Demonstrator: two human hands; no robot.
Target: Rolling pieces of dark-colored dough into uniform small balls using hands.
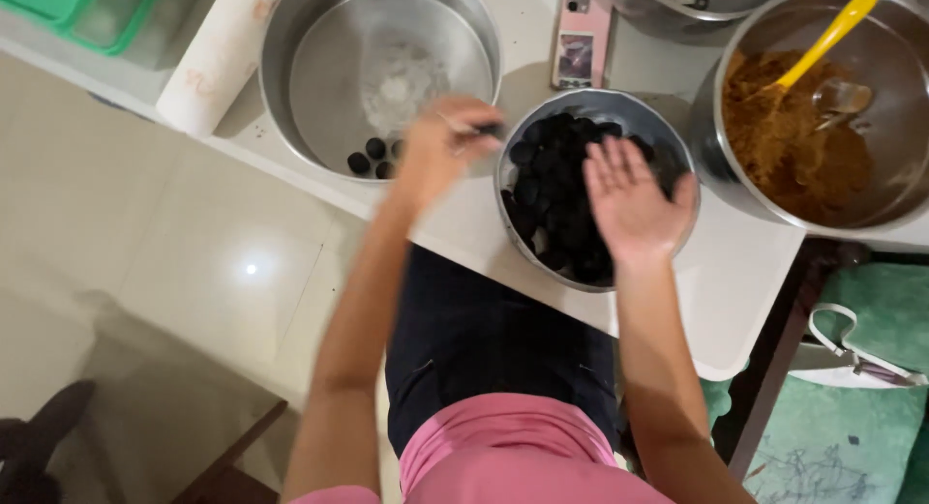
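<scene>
The left hand [440, 151], blurred at frame centre, pinched something dark (too smeared to identify) between two steel bowls; the right hand [634, 199] hovered flat and empty over the middle bowl [677, 146] heaped with black pieces [556, 190]. Working well meant taking one piece at a time. Three lay in the upper-left bowl [290, 59].
</scene>
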